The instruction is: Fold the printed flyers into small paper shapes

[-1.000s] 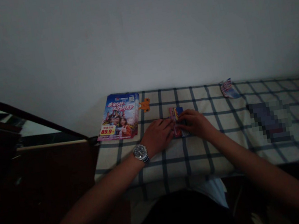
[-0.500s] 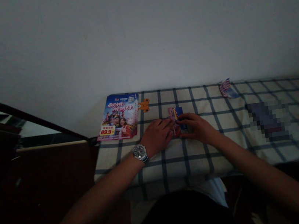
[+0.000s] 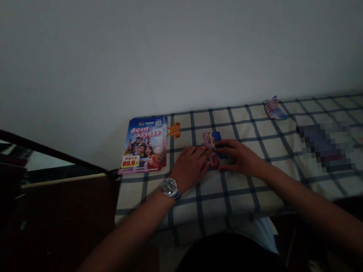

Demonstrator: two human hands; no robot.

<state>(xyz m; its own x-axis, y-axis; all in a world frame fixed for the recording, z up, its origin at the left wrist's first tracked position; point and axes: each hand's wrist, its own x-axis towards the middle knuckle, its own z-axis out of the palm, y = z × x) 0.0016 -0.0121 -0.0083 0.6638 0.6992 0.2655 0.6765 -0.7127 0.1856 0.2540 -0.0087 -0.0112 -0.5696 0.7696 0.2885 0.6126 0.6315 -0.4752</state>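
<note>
Little has changed: left hand (image 3: 191,167) presses flat on the folded leaflet (image 3: 212,140), right hand (image 3: 238,157) pinches it; a flyer (image 3: 142,145) lies at the far-left corner of the bench (image 3: 275,181).

Lower half of the folded leaflet (image 3: 212,139) lies hidden under left hand (image 3: 191,167) and right hand (image 3: 239,157)

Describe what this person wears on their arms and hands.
No sleeves or gloves show on either arm. Just behind the left hand sits a silver metal watch with a dark round dial. The right hand and its wrist wear nothing visible; the light is too dim to tell rings.
</note>
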